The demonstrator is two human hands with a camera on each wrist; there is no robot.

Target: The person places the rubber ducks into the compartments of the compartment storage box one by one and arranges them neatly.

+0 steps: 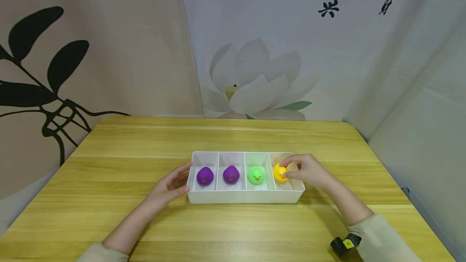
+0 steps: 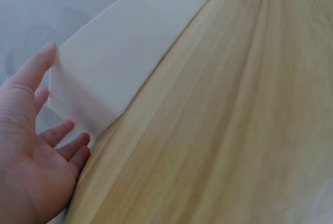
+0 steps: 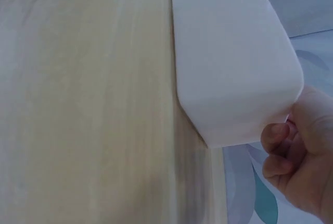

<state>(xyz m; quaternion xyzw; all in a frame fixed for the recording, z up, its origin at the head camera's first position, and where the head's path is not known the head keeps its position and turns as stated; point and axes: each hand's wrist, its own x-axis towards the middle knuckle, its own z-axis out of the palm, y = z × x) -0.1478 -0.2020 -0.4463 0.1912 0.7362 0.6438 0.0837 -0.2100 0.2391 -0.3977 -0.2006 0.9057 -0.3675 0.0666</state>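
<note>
A white four-compartment box (image 1: 243, 197) stands on the table. Its two left compartments each hold a purple toy chick (image 1: 205, 176), and the third a green toy chick (image 1: 256, 175). In the rightmost one, my right hand (image 1: 305, 169) pinches a yellow toy chick (image 1: 280, 172) between thumb and fingers. At the box's left end is my left hand (image 1: 171, 184), its thumb by the front corner and its fingers loosely spread along the end wall. In the right wrist view the box wall hides the yellow chick and the fingertips of the right hand (image 3: 304, 153).
The wooden table (image 1: 153, 140) extends around the box on all sides. Behind it hang pale curtains (image 1: 138, 51) with printed leaves and a lotus. A black device with a yellow label (image 1: 346, 244) sits at the right sleeve cuff (image 1: 382, 239).
</note>
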